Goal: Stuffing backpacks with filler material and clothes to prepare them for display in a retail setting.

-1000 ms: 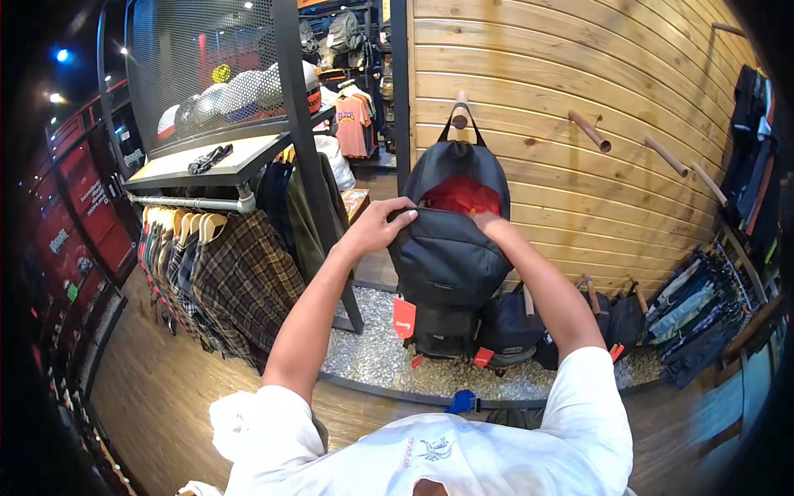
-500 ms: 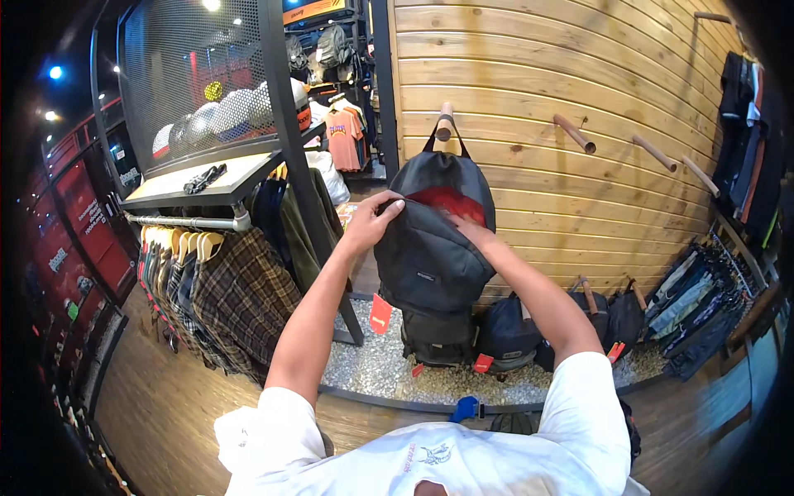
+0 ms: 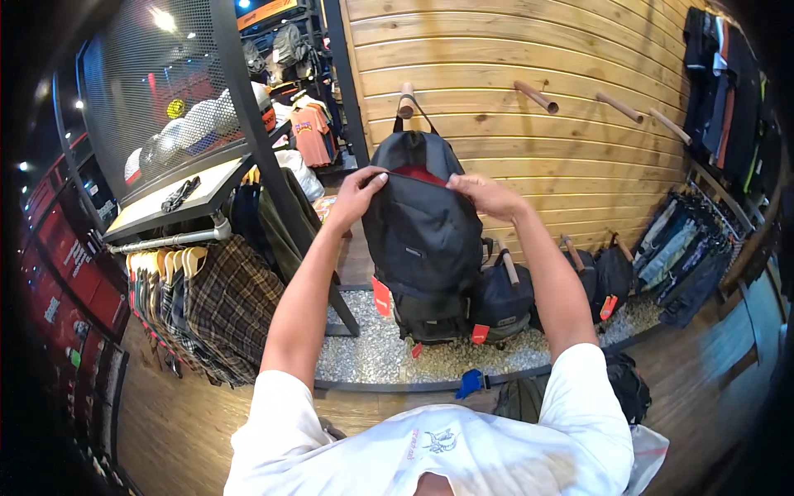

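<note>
A black backpack (image 3: 420, 227) with a red lining hangs by its top loop from a wooden peg (image 3: 406, 101) on the plank wall. Its top is partly unzipped, and a strip of red shows in the gap. At the left end of the opening, my left hand (image 3: 358, 195) pinches the bag's edge, thumb on top. My right hand (image 3: 488, 196) grips the edge at the right end of the opening, fingers closed on the fabric or zipper; which one I cannot make out. A red tag (image 3: 381, 296) dangles from the bag's lower left.
More bags (image 3: 502, 291) hang low to the right above a gravel strip (image 3: 356, 351). Further wooden pegs (image 3: 536, 97) jut from the wall. On the left stand a rack of plaid shirts (image 3: 227, 289) and a shelf (image 3: 136, 212) with helmets behind mesh. A blue item (image 3: 471, 383) lies near the gravel's edge.
My right hand has come out of the backpack's opening and now grips its right edge. The gap has narrowed, showing less red. My view has shifted slightly right.
</note>
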{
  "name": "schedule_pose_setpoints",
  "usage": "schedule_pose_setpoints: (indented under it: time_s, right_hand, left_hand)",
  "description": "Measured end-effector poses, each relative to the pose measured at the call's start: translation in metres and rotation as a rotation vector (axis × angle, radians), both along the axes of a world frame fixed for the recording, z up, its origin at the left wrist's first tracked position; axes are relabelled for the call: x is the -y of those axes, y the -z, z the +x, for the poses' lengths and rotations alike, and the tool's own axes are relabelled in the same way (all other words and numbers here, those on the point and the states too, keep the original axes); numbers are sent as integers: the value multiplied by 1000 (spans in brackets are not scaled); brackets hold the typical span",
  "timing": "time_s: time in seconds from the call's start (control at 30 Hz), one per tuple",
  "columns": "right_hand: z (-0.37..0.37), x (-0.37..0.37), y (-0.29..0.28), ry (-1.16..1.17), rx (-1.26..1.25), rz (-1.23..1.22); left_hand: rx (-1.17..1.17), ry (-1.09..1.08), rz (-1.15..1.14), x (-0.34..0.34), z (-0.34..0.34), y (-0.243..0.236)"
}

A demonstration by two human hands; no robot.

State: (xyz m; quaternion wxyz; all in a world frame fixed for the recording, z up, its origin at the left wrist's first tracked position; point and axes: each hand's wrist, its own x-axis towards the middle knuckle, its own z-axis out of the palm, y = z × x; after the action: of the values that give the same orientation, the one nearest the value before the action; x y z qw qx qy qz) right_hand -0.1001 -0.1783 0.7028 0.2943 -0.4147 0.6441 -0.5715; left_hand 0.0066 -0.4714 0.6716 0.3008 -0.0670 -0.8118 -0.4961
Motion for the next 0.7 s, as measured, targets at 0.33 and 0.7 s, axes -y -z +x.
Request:
schedule_pose_setpoints:
  time_s: [0.33, 0.7]
  right_hand:
    - [-59, 26, 13, 166, -376, -100]
    - [-11, -4, 66, 476, -73, -336]
  left_hand:
    - [166, 126, 195, 9, 8, -14]
    - [182, 242, 372, 14, 2, 9]
